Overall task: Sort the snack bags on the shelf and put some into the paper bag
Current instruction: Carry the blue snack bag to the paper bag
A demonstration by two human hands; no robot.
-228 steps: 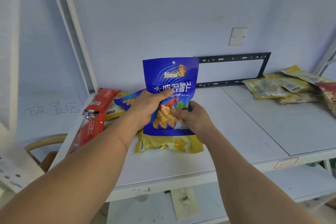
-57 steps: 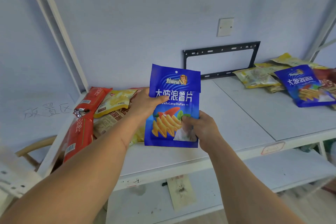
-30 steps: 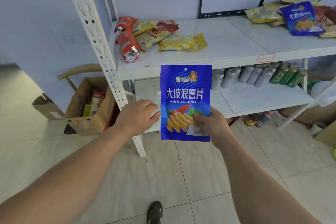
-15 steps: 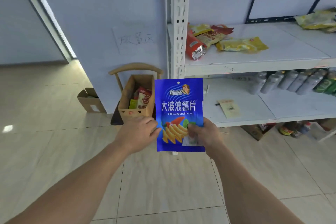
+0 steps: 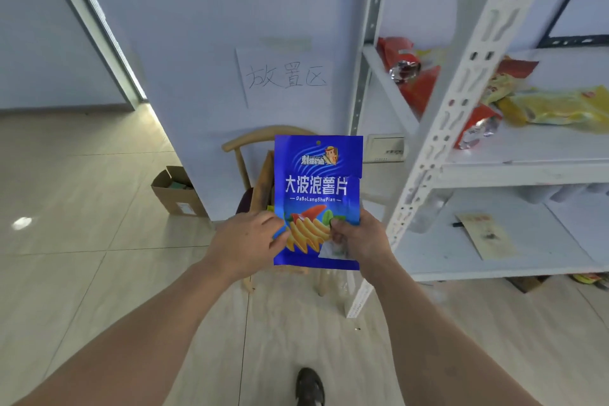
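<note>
A blue snack bag [image 5: 318, 188] with white lettering stands upright in front of me. My right hand [image 5: 361, 239] pinches its lower right part, thumb on the front. My left hand [image 5: 245, 239] is at its lower left edge, with fingertips touching the front. Directly behind the blue bag, a brown paper bag [image 5: 262, 184] sits on a wooden chair [image 5: 245, 142]; only a sliver of it shows. Red snack bags [image 5: 400, 58] and a yellow snack bag [image 5: 560, 105] lie on the white shelf [image 5: 527, 168] at the right.
A white perforated shelf post [image 5: 461, 102] slants down just right of my right hand. An open cardboard box [image 5: 179, 191] stands on the tiled floor by the wall. A handwritten paper sign [image 5: 286, 76] hangs above the chair. My shoe [image 5: 309, 387] is below.
I have turned left from the shelf and come closer to the chair. The blue bag now covers the paper bag. My left hand has come back to the bag's edge.
</note>
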